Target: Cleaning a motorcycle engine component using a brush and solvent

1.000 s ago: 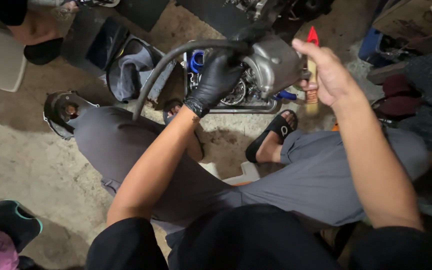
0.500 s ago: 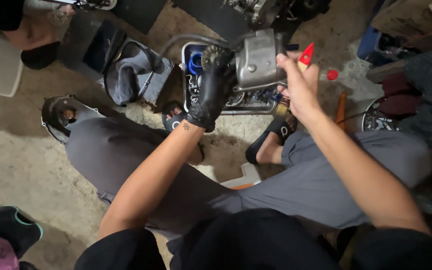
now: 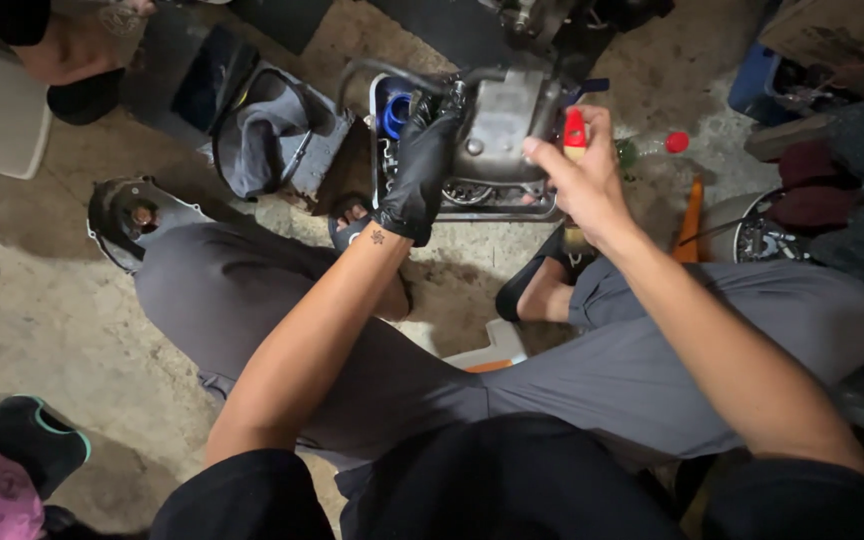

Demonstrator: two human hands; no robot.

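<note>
Floor: stained concrete floor [image 3: 42,300] under our grips.
Left hand [image 3: 420,170]: gloved, clasping grey engine part [image 3: 497,125].
Right hand [image 3: 577,180]: pinching red-handled tool [image 3: 574,130].

Hands we work with: two, a gloved left hand [image 3: 420,165] and a bare right hand [image 3: 574,175]
Black gloves: one, on our left hand
Grey engine casings: one [image 3: 497,125], under both hands
Red-handled tools: one [image 3: 574,132], right of the casing
Red caps: one [image 3: 677,141], further right
Round dark covers: one [image 3: 130,218], far left of the casing
</note>
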